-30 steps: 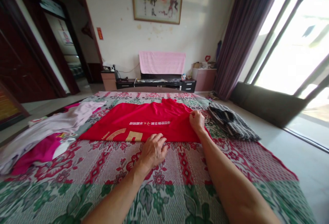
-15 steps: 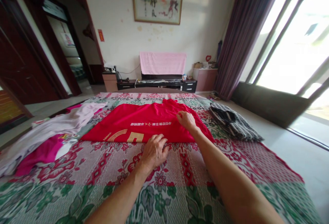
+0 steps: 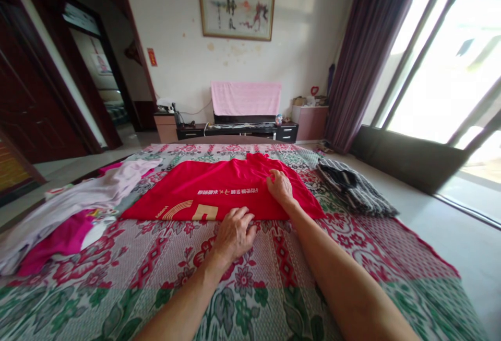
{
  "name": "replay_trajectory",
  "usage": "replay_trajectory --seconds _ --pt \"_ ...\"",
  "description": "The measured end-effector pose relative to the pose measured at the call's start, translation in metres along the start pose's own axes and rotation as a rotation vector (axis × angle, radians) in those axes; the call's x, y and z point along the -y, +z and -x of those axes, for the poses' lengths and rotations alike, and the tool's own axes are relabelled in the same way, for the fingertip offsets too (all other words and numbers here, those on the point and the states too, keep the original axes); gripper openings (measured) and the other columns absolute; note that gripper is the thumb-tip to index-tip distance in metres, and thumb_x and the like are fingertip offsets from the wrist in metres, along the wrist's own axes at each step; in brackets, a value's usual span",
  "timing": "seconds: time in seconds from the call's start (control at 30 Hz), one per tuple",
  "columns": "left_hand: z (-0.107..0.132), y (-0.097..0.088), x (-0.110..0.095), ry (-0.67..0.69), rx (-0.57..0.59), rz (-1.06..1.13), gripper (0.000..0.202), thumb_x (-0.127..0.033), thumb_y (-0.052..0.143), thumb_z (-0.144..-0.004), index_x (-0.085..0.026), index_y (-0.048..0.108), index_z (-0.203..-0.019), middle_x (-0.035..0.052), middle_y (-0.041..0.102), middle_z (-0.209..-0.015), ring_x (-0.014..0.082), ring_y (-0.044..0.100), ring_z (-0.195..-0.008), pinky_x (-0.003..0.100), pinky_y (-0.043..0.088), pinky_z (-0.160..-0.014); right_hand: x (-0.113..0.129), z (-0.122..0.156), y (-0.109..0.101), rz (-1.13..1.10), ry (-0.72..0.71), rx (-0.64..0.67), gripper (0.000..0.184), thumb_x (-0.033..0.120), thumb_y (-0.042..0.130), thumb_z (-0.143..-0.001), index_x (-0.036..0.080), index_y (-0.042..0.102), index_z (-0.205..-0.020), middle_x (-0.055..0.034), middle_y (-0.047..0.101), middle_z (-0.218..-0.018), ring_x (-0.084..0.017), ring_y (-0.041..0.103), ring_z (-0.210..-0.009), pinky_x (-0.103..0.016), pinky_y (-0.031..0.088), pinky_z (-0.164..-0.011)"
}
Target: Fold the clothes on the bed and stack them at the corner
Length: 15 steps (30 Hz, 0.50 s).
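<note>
A red T-shirt (image 3: 227, 184) with white lettering and gold print lies folded across the patterned bedspread, its straight folded edge toward me. My left hand (image 3: 236, 228) rests at that near edge, fingers loosely bent and apart, fingertips on the red cloth. Farther up and to the right, my right hand (image 3: 280, 188) lies on the shirt, its fingers bent but parted, touching the fabric beside the lettering. It covers part of the print. I see no cloth gripped in either hand.
Pale and magenta clothes (image 3: 74, 215) lie heaped at the left. A dark striped garment (image 3: 354, 187) sits folded at the right. The floral bedspread (image 3: 242, 304) runs under everything. Beyond stands a low TV cabinet (image 3: 242, 131) with a pink cloth (image 3: 246, 97) above it.
My right hand has slid slightly left and toward me over the shirt, now covering the end of the lettering. My left hand stays at the near edge. The view has shifted a little.
</note>
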<state>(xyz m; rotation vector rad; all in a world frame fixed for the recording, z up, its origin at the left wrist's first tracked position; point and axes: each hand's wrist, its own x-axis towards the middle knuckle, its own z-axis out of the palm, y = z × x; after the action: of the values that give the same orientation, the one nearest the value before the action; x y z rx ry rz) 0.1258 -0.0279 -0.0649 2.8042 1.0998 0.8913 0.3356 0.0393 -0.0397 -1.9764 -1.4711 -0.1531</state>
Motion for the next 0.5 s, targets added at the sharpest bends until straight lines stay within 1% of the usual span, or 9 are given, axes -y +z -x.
replay_trajectory --seconds 0.1,0.2,0.27,0.4,0.5 --pt "0.0 0.0 0.0 0.002 -0.002 0.006 0.027 -0.023 0.057 -0.083 -0.016 0.069 -0.106 0.0103 0.065 -0.116 0.0241 0.056 -0.108 0.039 0.046 -0.099 -0.006 0.001 -0.007 0.026 0.003 0.015 0.036 0.025 0.045 -0.088 0.017 0.058 -0.121 -0.0102 0.065 -0.113 -0.021 0.06 -0.1 -0.029 0.042 -0.089" --pt "0.0 0.001 0.001 -0.004 -0.01 0.015 0.026 -0.024 0.057 -0.083 -0.016 0.069 -0.105 0.0101 0.065 -0.116 0.024 0.057 -0.108 0.039 0.047 -0.098 -0.012 0.006 -0.012 0.052 -0.038 0.057 0.035 0.026 0.045 -0.088 0.017 0.06 -0.119 -0.0098 0.066 -0.111 -0.021 0.06 -0.101 -0.029 0.042 -0.088" --pt "0.0 0.002 0.001 -0.006 -0.016 0.019 0.026 -0.025 0.056 -0.083 -0.017 0.069 -0.105 0.0096 0.065 -0.116 0.024 0.057 -0.108 0.039 0.047 -0.098 -0.016 0.012 -0.013 0.074 -0.066 0.099 0.035 0.03 0.047 -0.088 0.018 0.06 -0.119 -0.0102 0.065 -0.113 -0.023 0.06 -0.103 -0.032 0.043 -0.089" --pt "0.003 0.005 0.0 -0.021 -0.045 0.035 0.031 -0.025 0.056 -0.082 -0.017 0.067 -0.11 0.0091 0.065 -0.118 0.0232 0.057 -0.11 0.037 0.046 -0.1 -0.022 0.022 -0.012 0.143 -0.087 0.186 0.035 0.038 0.051 -0.086 0.019 0.063 -0.113 -0.0112 0.061 -0.121 -0.029 0.056 -0.111 -0.04 0.043 -0.091" --pt "0.003 0.004 0.0 -0.07 -0.1 0.041 0.037 -0.026 0.056 -0.082 -0.016 0.064 -0.117 0.0098 0.063 -0.121 0.0221 0.056 -0.112 0.035 0.044 -0.102 -0.022 0.024 -0.012 0.111 -0.122 0.135 0.034 0.034 0.049 -0.088 0.019 0.062 -0.115 -0.0109 0.058 -0.128 -0.028 0.053 -0.116 -0.041 0.042 -0.094"
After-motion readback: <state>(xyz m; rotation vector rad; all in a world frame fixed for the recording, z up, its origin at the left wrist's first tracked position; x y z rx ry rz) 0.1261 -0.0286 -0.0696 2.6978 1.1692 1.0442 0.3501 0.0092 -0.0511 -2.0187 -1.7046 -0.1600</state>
